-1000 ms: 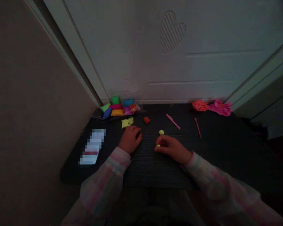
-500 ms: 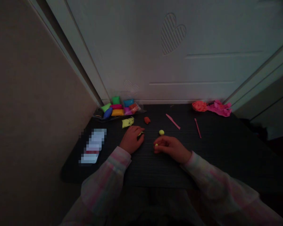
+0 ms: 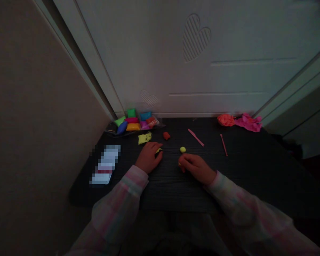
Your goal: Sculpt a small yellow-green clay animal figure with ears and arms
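Observation:
My right hand point(image 3: 195, 167) is closed in a pinch, with a small bit of yellow modelling clay point(image 3: 179, 164) just showing at the fingertips. Right above its knuckles a yellow clay ball point(image 3: 182, 149) lies on the dark table. My left hand point(image 3: 149, 157) rests on the tabletop, its fingers curled round a thin yellow piece point(image 3: 159, 150) that pokes out between thumb and forefinger; most of it is hidden. Beyond that hand lie an opened yellow clay packet point(image 3: 144, 138) and a small red lump of clay point(image 3: 166, 136).
A clear bag of coloured clay packets point(image 3: 133, 126) lies at the back left, a phone point(image 3: 106, 165) at the left. Towards the right are a pink plastic knife point(image 3: 195, 137) and a thin pink stick tool point(image 3: 223, 144). Crumpled orange point(image 3: 225, 120) and pink pieces point(image 3: 248, 122) lie at the back right.
My right fingers have rolled the bit of clay and closed further over it, so less of it shows. The yellow piece in my left hand has come more into view.

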Demonstrator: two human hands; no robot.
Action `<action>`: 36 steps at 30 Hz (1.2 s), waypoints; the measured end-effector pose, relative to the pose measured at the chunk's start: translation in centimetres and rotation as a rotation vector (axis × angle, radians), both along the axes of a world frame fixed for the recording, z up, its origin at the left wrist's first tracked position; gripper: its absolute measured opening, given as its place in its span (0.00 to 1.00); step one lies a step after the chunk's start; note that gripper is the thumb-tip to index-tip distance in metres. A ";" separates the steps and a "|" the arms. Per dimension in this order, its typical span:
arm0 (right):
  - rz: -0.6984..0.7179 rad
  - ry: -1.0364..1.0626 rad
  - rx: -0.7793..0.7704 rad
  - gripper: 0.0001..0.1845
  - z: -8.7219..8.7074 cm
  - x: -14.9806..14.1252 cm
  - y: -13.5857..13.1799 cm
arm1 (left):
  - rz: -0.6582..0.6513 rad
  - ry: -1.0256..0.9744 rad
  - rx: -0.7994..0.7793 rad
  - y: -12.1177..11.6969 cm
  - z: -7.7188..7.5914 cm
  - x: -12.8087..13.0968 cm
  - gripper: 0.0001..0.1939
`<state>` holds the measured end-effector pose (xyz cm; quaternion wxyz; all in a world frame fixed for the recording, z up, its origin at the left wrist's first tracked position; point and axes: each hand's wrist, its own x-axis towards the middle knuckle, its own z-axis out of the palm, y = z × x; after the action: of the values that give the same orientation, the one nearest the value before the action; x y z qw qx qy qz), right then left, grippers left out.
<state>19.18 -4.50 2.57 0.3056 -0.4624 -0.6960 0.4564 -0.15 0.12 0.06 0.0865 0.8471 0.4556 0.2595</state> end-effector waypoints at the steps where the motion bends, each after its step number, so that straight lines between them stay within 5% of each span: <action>1: -0.013 0.018 -0.011 0.11 -0.1 0.0 0.0 | 0.002 -0.003 0.000 0.0 0.0 0.0 0.15; 12: 0.029 0.033 0.021 0.11 -0.4 0.1 0.1 | 0.030 -0.073 -0.114 -0.1 0.2 0.1 0.16; 17: -0.061 0.050 0.020 0.09 -0.7 0.0 0.1 | -0.013 -0.245 -0.200 -0.3 0.6 0.4 0.15; 21: -0.145 0.174 0.006 0.11 -1.2 -0.1 0.4 | -0.040 -0.547 -0.504 -0.6 1.1 0.9 0.16; 25: -0.213 0.066 0.148 0.07 -1.1 -0.2 0.5 | -0.032 -0.810 -0.858 -1.0 1.5 1.7 0.16; 30: -0.177 -0.014 0.416 0.04 -0.8 -0.5 0.5 | -0.016 -1.003 -1.011 -1.5 1.6 2.7 0.12; 36: -0.191 -0.089 0.553 0.05 -1.1 -0.8 0.6 | -0.044 -1.106 -1.179 -1.9 1.2 3.6 0.13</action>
<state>18.36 -3.91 1.52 0.4308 -0.4446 -0.7599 0.1982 3.40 -1.82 1.24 0.7367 0.4202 0.3921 0.3563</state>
